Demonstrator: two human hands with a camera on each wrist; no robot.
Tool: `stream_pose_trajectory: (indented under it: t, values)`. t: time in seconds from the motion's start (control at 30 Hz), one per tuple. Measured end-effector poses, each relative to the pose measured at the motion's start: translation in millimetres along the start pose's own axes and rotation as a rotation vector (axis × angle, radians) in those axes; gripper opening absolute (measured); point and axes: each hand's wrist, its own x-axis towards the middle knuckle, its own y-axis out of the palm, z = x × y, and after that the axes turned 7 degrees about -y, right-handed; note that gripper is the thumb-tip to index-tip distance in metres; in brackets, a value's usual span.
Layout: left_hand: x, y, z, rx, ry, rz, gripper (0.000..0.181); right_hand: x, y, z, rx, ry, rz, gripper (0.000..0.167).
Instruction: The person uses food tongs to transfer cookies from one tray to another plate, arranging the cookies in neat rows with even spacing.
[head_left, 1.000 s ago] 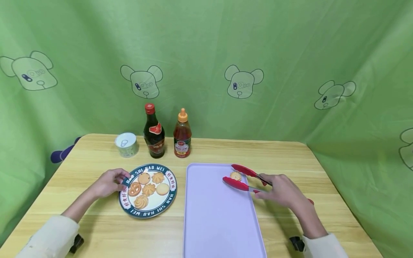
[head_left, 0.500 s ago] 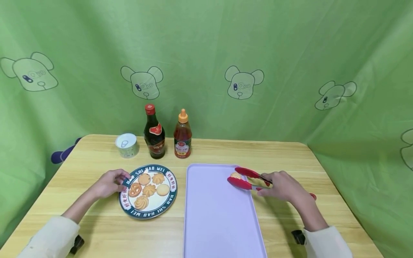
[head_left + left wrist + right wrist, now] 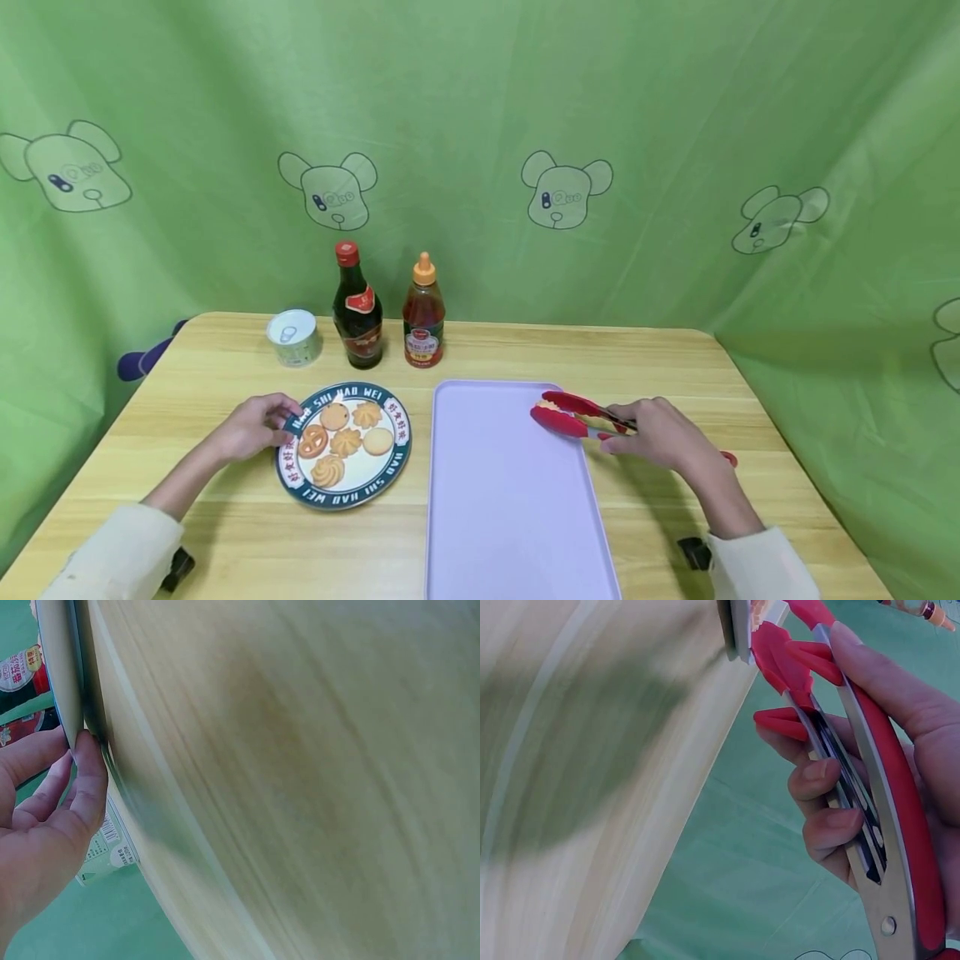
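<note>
My left hand (image 3: 255,427) pinches the left rim of a round plate (image 3: 330,498) with a dark green lettered border; the left wrist view shows thumb and fingers on either side of its edge. Several cookies (image 3: 346,442) of different shapes lie on that plate. In my right hand (image 3: 658,433) are red-tipped metal tongs (image 3: 558,422), gripped by both handles. Their tips are drawn in around a single cookie (image 3: 549,405) at the far right corner of a lilac tray (image 3: 510,500). The tips partly hide this cookie, and whether it is lifted I cannot tell.
Behind the plate stand a tin can (image 3: 294,337), a dark bottle (image 3: 358,312) with a red cap and a sauce bottle (image 3: 423,317) with an orange nozzle. A green curtain (image 3: 465,125) hangs behind the wooden table (image 3: 637,354).
The tongs' tips have come together around the cookie from a wider spread, as my right hand shifted slightly right. My left hand and the plate stay in place.
</note>
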Motion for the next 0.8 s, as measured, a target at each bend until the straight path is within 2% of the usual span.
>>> stream_pose_trajectory:
  t: [0.23,0.37,0.8]
  values:
    - [1.2,-0.5,1.6,0.000,0.010,-0.003,0.037,0.9,-1.7,0.2,0.000,-0.020,-0.041,0.058]
    - [0.8,-0.7,1.1,0.002,0.009,-0.001,0.037,3.6,-4.2,5.8,-0.018,-0.058,-0.064,0.055]
    - [0.2,-1.1,2.0,0.001,0.010,0.001,0.037,24.9,0.4,45.4,0.014,-0.114,-0.092,0.059]
